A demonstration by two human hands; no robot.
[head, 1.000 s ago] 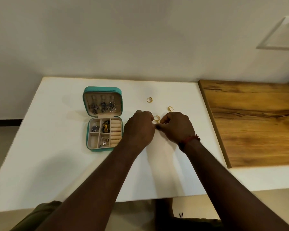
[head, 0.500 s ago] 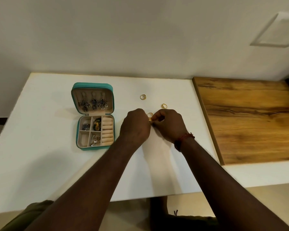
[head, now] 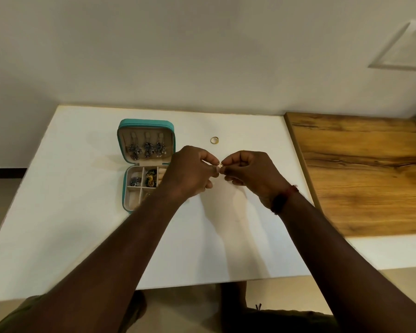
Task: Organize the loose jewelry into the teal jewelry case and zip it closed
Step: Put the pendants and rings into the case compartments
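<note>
The teal jewelry case lies open on the white table, its lid holding dangling earrings and its tray compartments holding more pieces. Just right of the case, my left hand and my right hand meet fingertip to fingertip, both pinching a small gold ring above the table. My left hand covers the right part of the tray. A second gold ring lies loose on the table behind my hands. A third ring seen earlier is hidden behind my right hand.
A wooden board covers the right side, butting against the white table. The wall runs close behind the table. My knees show under the table's front edge.
Both hands have lifted the gold ring off the table and hold it between their fingertips. The camera view has shifted, so the case sits closer to my left hand.
</note>
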